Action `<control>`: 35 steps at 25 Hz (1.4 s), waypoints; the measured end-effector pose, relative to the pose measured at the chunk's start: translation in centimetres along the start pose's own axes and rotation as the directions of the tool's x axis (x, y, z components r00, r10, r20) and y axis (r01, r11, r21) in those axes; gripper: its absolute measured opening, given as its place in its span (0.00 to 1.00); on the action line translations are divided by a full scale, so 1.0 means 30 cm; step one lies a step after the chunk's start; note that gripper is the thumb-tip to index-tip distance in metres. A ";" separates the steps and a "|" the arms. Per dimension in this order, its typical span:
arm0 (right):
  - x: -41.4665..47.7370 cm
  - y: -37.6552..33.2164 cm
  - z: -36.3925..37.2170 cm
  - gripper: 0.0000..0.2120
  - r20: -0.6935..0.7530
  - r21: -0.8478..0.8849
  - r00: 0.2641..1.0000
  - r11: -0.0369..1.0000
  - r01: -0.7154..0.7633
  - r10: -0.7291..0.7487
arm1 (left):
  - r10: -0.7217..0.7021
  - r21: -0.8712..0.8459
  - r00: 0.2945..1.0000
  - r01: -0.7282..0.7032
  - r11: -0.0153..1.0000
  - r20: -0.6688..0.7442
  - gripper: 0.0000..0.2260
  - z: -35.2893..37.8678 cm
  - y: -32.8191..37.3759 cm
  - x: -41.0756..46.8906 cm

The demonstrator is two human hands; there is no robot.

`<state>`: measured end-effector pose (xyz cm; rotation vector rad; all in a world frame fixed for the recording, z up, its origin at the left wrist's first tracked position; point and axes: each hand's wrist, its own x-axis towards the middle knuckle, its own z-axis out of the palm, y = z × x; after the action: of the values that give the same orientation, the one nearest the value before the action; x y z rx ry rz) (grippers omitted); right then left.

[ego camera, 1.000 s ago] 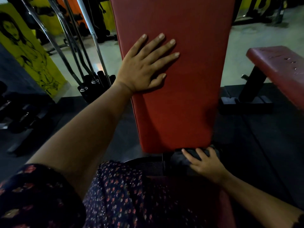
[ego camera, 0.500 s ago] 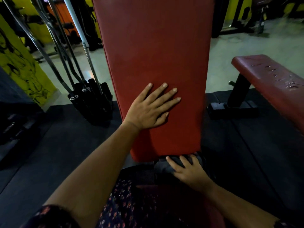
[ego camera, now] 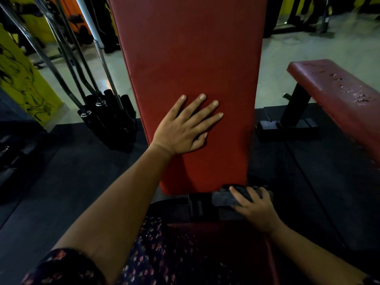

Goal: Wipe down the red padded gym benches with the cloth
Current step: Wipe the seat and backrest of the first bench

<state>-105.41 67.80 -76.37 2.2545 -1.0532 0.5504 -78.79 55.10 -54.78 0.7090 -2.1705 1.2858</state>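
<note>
Red pad (ego camera: 191,58) upright in front of me; left hand (ego camera: 181,128) flat on it, fingers spread, holding nothing. Right hand (ego camera: 255,208) grips the grey cloth (ego camera: 224,198) at the pad's bottom edge; second bench (ego camera: 339,95) sits to the right.

Barbell rack (ego camera: 115,120) left — second bench (ego camera: 339,95) right

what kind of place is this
Most likely a gym. A long red padded bench back rises ahead, a second flat red bench stands to the right on a black frame, and steel lifting bars lean in a black floor holder.
</note>
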 end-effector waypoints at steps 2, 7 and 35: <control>0.028 -0.007 0.005 0.10 -0.041 0.001 0.999 1.000 0.024 -0.024 | 0.000 -0.006 1.000 0.001 1.000 0.018 0.24 0.003 -0.002 0.002; -0.026 0.104 -0.031 0.11 0.040 -0.082 0.997 0.995 0.063 -0.060 | -0.003 -0.009 0.999 0.003 1.000 0.053 0.24 0.004 -0.005 -0.003; 1.312 -0.465 -0.472 0.20 0.475 0.573 0.777 0.816 0.084 -0.413 | -0.731 0.664 0.214 0.311 0.680 0.648 0.29 -1.099 -0.490 -0.667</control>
<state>-72.37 62.76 -47.61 3.1312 -0.8916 -0.0139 -49.01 81.97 -45.03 2.6215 -1.8688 0.9899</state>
